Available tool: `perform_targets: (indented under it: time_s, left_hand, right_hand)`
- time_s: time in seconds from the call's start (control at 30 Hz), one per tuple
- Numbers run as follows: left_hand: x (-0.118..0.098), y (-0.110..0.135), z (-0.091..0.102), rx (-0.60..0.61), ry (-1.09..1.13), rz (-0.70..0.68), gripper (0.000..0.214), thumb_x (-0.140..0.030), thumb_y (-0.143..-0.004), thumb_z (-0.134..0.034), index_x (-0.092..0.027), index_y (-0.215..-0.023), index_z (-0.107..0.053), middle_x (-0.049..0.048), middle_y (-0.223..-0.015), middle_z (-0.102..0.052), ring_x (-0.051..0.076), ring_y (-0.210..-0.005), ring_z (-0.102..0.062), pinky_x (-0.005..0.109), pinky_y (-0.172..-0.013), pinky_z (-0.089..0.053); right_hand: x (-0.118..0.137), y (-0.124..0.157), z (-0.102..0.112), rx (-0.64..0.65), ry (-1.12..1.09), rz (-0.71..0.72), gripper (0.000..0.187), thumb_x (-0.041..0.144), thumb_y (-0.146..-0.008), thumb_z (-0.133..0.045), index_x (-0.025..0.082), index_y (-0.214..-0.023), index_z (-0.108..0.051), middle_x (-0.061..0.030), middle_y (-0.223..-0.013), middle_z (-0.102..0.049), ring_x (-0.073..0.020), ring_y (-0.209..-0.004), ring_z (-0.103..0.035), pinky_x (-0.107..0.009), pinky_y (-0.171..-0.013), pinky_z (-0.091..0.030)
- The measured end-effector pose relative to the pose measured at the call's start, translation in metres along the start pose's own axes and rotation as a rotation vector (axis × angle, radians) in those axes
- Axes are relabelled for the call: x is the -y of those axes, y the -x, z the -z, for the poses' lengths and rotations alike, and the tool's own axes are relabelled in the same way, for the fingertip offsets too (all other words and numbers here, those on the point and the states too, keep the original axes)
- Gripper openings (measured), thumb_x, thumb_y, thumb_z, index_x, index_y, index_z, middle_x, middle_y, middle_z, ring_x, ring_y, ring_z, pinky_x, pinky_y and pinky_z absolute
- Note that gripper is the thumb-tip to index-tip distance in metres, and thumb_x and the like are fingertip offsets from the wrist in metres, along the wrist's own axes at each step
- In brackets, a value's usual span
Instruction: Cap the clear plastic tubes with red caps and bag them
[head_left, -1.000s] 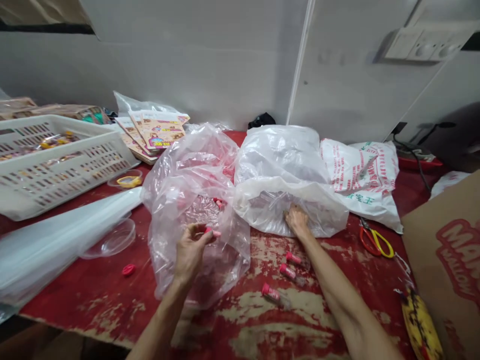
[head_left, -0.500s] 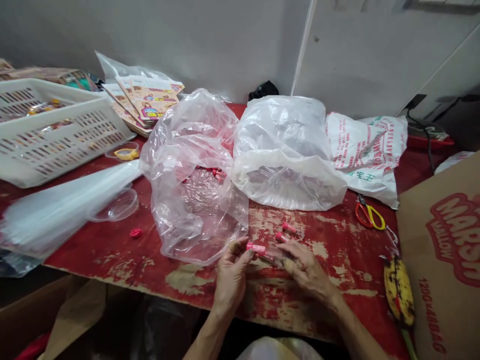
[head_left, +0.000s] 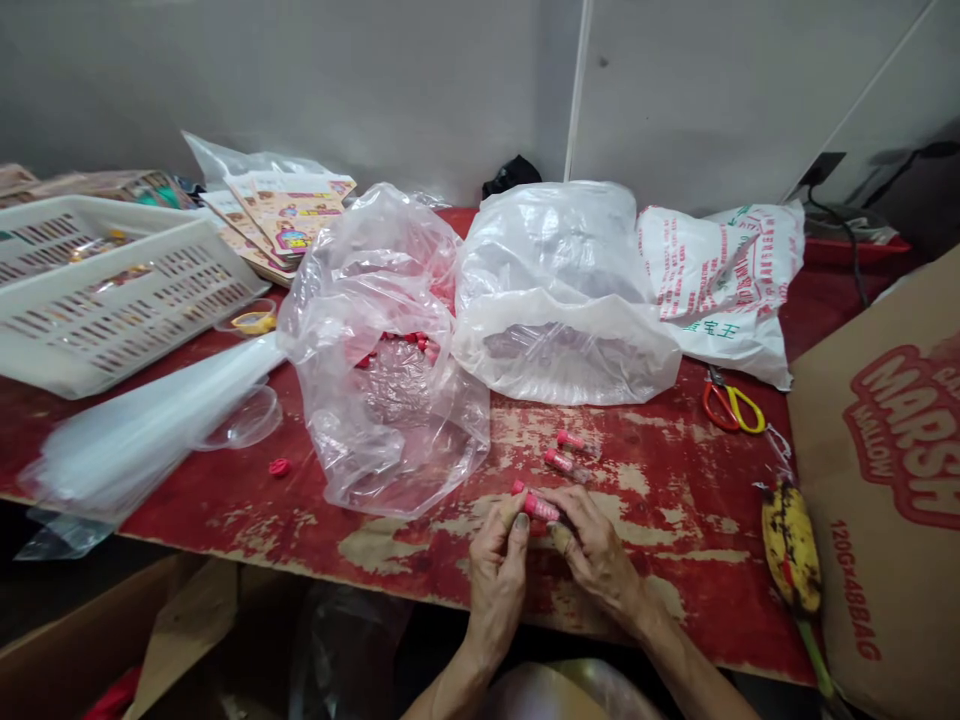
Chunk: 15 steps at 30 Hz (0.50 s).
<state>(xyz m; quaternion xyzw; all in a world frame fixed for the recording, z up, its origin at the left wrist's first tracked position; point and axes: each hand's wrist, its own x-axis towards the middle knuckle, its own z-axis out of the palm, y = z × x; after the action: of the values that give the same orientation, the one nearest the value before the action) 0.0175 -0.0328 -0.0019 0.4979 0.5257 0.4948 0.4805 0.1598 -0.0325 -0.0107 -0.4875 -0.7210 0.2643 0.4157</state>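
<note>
White plastic crate (head_left: 127, 300), just one, sits at the far left of the worn red tabletop (head_left: 187, 510), with a clear round lid (head_left: 251, 415) and a small red ring (head_left: 279, 467) beside it. Next come a bulging clear plastic bag (head_left: 382, 400) with a heap of pink pieces inside and a second clear bag (head_left: 562, 300). Below them, the left hand (head_left: 495, 590) and right hand (head_left: 596, 560) are together, their fingers clamped on one pink-capped tube (head_left: 534, 505) just above the tabletop. Two more tubes (head_left: 568, 452) lie loose nearby, making three. The step appears to be handling one tube at a time, and the next move seems to call for a steady pinch. Further right lie one pair of orange-and-yellow scissors (head_left: 733, 408), one banana (head_left: 791, 545) and one cardboard carton (head_left: 885, 450).
</note>
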Motion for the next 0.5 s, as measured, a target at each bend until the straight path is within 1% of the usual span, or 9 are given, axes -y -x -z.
perform_targets:
  time_s: [0.07, 0.13, 0.23, 0.27, 0.3, 0.33, 0.37, 0.43, 0.5]
  left_hand:
    - [-0.001, 0.001, 0.000, -0.020, -0.046, -0.063, 0.023, -0.034, -0.085, -0.055, -0.025, -0.097, -0.073, 0.0056, -0.104, -0.068, 0.021, -0.101, -0.060, 0.031, -0.091, -0.044]
    - [-0.002, 0.000, 0.001, -0.007, -0.068, -0.090, 0.024, -0.032, -0.086, -0.054, -0.025, -0.098, -0.073, 0.0056, -0.101, -0.068, 0.021, -0.098, -0.060, 0.031, -0.089, -0.045]
    - [-0.004, -0.009, 0.005, 0.108, -0.109, -0.111, 0.025, -0.030, -0.087, -0.052, -0.025, -0.099, -0.072, 0.0058, -0.096, -0.067, 0.019, -0.091, -0.061, 0.029, -0.083, -0.046]
    - [-0.006, -0.014, 0.008, 0.135, -0.125, -0.125, 0.024, -0.030, -0.087, -0.052, -0.024, -0.097, -0.073, 0.0060, -0.095, -0.067, 0.019, -0.090, -0.061, 0.029, -0.082, -0.047]
    - [-0.008, -0.022, 0.011, 0.133, -0.143, -0.143, 0.024, -0.030, -0.086, -0.052, -0.023, -0.095, -0.073, 0.0062, -0.095, -0.067, 0.018, -0.089, -0.062, 0.029, -0.081, -0.047]
    - [-0.010, -0.031, 0.016, 0.097, -0.166, -0.163, 0.023, -0.029, -0.086, -0.052, -0.022, -0.092, -0.073, 0.0062, -0.094, -0.066, 0.018, -0.088, -0.062, 0.028, -0.080, -0.047]
    - [-0.011, -0.041, 0.022, 0.032, -0.195, -0.185, 0.022, -0.029, -0.085, -0.052, -0.022, -0.089, -0.073, 0.0061, -0.092, -0.066, 0.018, -0.086, -0.062, 0.028, -0.079, -0.047]
    - [-0.013, -0.067, 0.039, -0.159, -0.300, -0.226, 0.021, -0.027, -0.084, -0.051, -0.020, -0.086, -0.071, 0.0048, -0.086, -0.065, 0.017, -0.082, -0.062, 0.027, -0.075, -0.048]
    - [-0.012, -0.098, 0.061, -0.340, -0.430, -0.241, 0.021, -0.025, -0.084, -0.049, -0.020, -0.087, -0.069, 0.0037, -0.082, -0.063, 0.016, -0.078, -0.061, 0.026, -0.072, -0.048]
  right_hand:
    - [0.000, 0.001, -0.004, -0.020, 0.005, 0.021, 0.034, 0.016, -0.091, -0.040, 0.025, -0.122, -0.051, -0.0072, -0.107, -0.059, -0.0189, -0.100, -0.058, -0.032, -0.087, -0.051]
    - [-0.001, 0.003, -0.008, -0.040, 0.003, 0.041, 0.034, 0.016, -0.091, -0.040, 0.025, -0.122, -0.051, -0.0069, -0.108, -0.060, -0.0188, -0.101, -0.058, -0.032, -0.087, -0.051]
    - [-0.006, 0.002, -0.008, -0.038, 0.011, 0.037, 0.033, 0.018, -0.091, -0.041, 0.026, -0.121, -0.053, -0.0058, -0.106, -0.062, -0.0179, -0.099, -0.060, -0.029, -0.085, -0.052]
    - [-0.009, 0.000, -0.006, -0.030, 0.018, 0.036, 0.032, 0.019, -0.091, -0.043, 0.026, -0.120, -0.054, -0.0054, -0.106, -0.062, -0.0178, -0.099, -0.061, -0.028, -0.085, -0.051]
    - [-0.012, -0.003, -0.003, -0.024, 0.027, 0.033, 0.031, 0.021, -0.091, -0.044, 0.026, -0.119, -0.056, -0.0051, -0.107, -0.063, -0.0178, -0.100, -0.061, -0.028, -0.085, -0.051]
    - [-0.017, -0.008, 0.002, -0.025, 0.038, 0.024, 0.029, 0.024, -0.091, -0.045, 0.026, -0.118, -0.057, -0.0050, -0.108, -0.063, -0.0180, -0.101, -0.060, -0.028, -0.085, -0.051]
    - [-0.022, -0.014, 0.007, -0.043, 0.051, 0.001, 0.028, 0.027, -0.091, -0.046, 0.026, -0.116, -0.058, -0.0050, -0.110, -0.063, -0.0185, -0.102, -0.060, -0.028, -0.085, -0.050]
    - [-0.039, -0.027, 0.021, -0.121, 0.096, -0.104, 0.030, 0.034, -0.091, -0.046, 0.025, -0.116, -0.059, -0.0060, -0.113, -0.062, -0.0199, -0.104, -0.059, -0.031, -0.086, -0.049]
    - [-0.061, -0.040, 0.034, -0.210, 0.180, -0.222, 0.036, 0.041, -0.090, -0.044, 0.022, -0.117, -0.059, -0.0083, -0.112, -0.062, -0.0223, -0.101, -0.059, -0.035, -0.086, -0.048]
